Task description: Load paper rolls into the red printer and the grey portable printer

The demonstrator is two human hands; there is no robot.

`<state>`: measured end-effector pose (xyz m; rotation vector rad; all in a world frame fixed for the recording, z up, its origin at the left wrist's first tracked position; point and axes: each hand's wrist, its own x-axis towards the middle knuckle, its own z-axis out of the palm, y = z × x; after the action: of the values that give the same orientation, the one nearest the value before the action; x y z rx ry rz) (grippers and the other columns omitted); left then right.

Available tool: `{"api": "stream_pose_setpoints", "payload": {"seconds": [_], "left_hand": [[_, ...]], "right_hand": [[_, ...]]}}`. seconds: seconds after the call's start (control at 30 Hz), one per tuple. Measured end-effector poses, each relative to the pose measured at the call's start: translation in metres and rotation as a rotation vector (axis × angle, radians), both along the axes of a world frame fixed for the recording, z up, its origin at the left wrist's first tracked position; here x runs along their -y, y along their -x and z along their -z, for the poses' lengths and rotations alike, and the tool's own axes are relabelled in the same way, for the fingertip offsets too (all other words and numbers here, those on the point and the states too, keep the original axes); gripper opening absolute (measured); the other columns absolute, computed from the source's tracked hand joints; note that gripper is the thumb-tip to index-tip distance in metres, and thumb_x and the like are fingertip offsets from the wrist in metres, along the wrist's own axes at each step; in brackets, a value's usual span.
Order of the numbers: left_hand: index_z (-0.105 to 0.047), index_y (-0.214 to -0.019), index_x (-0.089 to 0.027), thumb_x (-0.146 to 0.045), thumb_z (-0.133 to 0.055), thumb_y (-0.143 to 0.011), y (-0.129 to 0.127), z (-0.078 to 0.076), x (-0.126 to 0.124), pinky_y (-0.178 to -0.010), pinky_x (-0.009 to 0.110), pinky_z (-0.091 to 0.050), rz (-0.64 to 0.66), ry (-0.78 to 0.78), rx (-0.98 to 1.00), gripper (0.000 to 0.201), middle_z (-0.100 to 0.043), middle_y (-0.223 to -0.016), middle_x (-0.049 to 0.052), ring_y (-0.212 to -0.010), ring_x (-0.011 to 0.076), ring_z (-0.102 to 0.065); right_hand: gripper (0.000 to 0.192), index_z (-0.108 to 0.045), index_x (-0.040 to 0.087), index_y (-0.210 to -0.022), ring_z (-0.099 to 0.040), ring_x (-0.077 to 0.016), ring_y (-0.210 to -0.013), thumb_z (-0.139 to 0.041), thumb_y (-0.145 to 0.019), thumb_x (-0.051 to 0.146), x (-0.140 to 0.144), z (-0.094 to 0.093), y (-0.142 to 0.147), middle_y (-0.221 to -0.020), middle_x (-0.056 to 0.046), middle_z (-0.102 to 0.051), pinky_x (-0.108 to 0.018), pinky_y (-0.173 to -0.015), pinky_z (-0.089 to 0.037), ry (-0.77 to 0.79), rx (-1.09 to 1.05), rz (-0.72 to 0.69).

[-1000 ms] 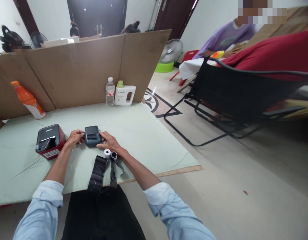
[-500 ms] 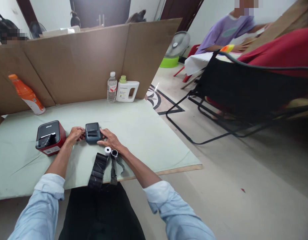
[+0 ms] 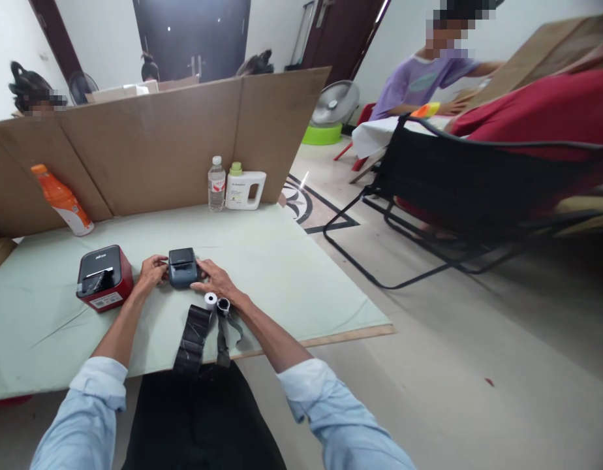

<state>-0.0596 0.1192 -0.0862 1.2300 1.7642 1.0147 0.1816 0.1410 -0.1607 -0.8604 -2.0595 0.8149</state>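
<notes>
- An orange plastic drink bottle (image 3: 61, 199) with a white base leans against the brown cardboard partition (image 3: 159, 140) at the far left of the pale green table top (image 3: 282, 261)
- A red box-shaped label printer with a black lid (image 3: 104, 277) sits on the table, just left of the person's hands
- The left hand (image 3: 151, 272) rests against the left side of a small dark grey-blue thermal printer (image 3: 183, 266), its fingers curled onto the casing
- That small printer stands upright on the table between both hands, near the front middle of the surface
- The right hand (image 3: 216, 282) presses against the printer's right side, so the two hands clasp the device between them
- A small white paper roll (image 3: 211, 300) lies just in front of the right hand, touching a dark spool (image 3: 224, 304) beside it
- A wide black ribbon strip (image 3: 192, 336) and a narrower black strip (image 3: 222, 339) trail from these rolls over the table's near edge
- A clear plastic water bottle with a red label (image 3: 216, 185) and a white plastic jug with a green cap (image 3: 245, 188) stand side by side at the back of the table against the partition
- A black folding chair frame (image 3: 443, 196) stands on the floor to the right, well apart from the table
- Beyond it a person in a purple shirt (image 3: 421, 81) sits at another table
</notes>
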Motion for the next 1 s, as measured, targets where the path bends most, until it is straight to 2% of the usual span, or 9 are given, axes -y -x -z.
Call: {"api": "stream_pose_setpoints", "payload": {"seconds": [0.13,0.23,0.3,0.4,0.57,0.7,0.8,0.9,1.0], "left_hand": [[-0.068,-0.122,-0.015,-0.035,-0.073,-0.073,0.004,0.003,0.003,-0.075,0.030,-0.059,0.108,-0.164,0.074,0.053,-0.077,-0.106,0.011,-0.091,0.0220,-0.073],[-0.072,-0.113,-0.016,-0.043,-0.078,-0.068,0.009,0.004,-0.001,-0.095,0.040,-0.057,0.231,-0.312,0.090,0.053,-0.074,-0.124,0.014,-0.113,0.0297,-0.070],[-0.073,-0.107,-0.017,-0.045,-0.080,-0.067,0.011,0.004,-0.005,-0.104,0.043,-0.053,0.273,-0.350,0.077,0.050,-0.069,-0.135,0.015,-0.120,0.0317,-0.067],[-0.073,-0.107,-0.016,-0.048,-0.080,-0.070,0.013,0.002,-0.008,-0.104,0.043,-0.052,0.311,-0.350,0.079,0.049,-0.067,-0.139,0.016,-0.118,0.0310,-0.068],[-0.070,-0.114,-0.017,-0.053,-0.074,-0.078,0.010,0.000,-0.012,-0.076,0.030,-0.056,0.242,-0.324,0.034,0.051,-0.073,-0.114,0.010,-0.095,0.0224,-0.070],[-0.068,-0.093,-0.018,-0.060,-0.069,-0.083,0.004,-0.002,-0.025,-0.068,0.027,-0.055,0.138,-0.326,0.000,0.044,-0.071,-0.094,0.006,-0.090,0.0218,-0.068],[-0.069,-0.090,-0.018,-0.062,-0.061,-0.088,0.000,-0.002,-0.035,-0.076,0.031,-0.058,0.151,-0.330,0.008,0.045,-0.073,-0.098,0.008,-0.098,0.0246,-0.069],[-0.073,-0.112,-0.018,-0.054,-0.061,-0.088,0.000,0.003,-0.038,-0.093,0.038,-0.058,0.195,-0.326,0.049,0.045,-0.074,-0.121,0.010,-0.116,0.0276,-0.067],[-0.071,-0.128,-0.017,-0.041,-0.066,-0.081,0.003,0.010,-0.035,-0.110,0.043,-0.050,0.259,-0.296,0.078,0.053,-0.070,-0.135,0.012,-0.129,0.0303,-0.063]], "right_hand": [[0.078,-0.052,0.026,-0.153,-0.060,-0.0191,-0.087,-0.081,-0.084,0.047,0.003,-0.002,-0.002,-0.110,-0.005,-0.060,-0.036,-0.085,-0.054,-0.001,-0.026,-0.005],[0.077,-0.052,0.026,-0.153,-0.059,-0.0182,-0.083,-0.081,-0.085,0.046,0.005,-0.003,-0.002,-0.107,-0.005,-0.061,-0.036,-0.083,-0.055,0.005,-0.026,0.006],[0.077,-0.052,0.026,-0.153,-0.058,-0.0178,-0.082,-0.081,-0.085,0.046,0.005,-0.003,-0.002,-0.106,-0.005,-0.061,-0.035,-0.081,-0.055,0.008,-0.023,0.010],[0.077,-0.051,0.025,-0.154,-0.058,-0.0176,-0.080,-0.081,-0.085,0.046,0.005,-0.003,-0.002,-0.107,-0.005,-0.061,-0.035,-0.080,-0.055,0.016,-0.022,0.011],[0.076,-0.052,0.026,-0.152,-0.058,-0.0174,-0.080,-0.081,-0.085,0.047,0.004,-0.002,-0.002,-0.107,-0.005,-0.060,-0.035,-0.078,-0.055,0.019,-0.041,0.009],[0.078,-0.052,0.025,-0.153,-0.057,-0.0170,-0.079,-0.081,-0.084,0.046,0.003,0.001,-0.002,-0.107,-0.005,-0.060,-0.034,-0.077,-0.055,0.038,-0.076,-0.004],[0.077,-0.051,0.026,-0.154,-0.058,-0.0173,-0.080,-0.080,-0.085,0.044,0.001,0.002,-0.001,-0.107,-0.005,-0.059,-0.035,-0.077,-0.056,0.037,-0.104,-0.012],[0.073,-0.052,0.027,-0.153,-0.060,-0.0174,-0.081,-0.078,-0.086,0.042,0.000,0.000,0.000,-0.114,-0.006,-0.060,-0.037,-0.081,-0.057,0.029,-0.134,-0.020],[0.069,-0.052,0.027,-0.152,-0.061,-0.0172,-0.081,-0.076,-0.089,0.040,-0.002,-0.009,-0.001,-0.121,-0.009,-0.060,-0.040,-0.085,-0.057,0.010,-0.136,-0.015]]}}
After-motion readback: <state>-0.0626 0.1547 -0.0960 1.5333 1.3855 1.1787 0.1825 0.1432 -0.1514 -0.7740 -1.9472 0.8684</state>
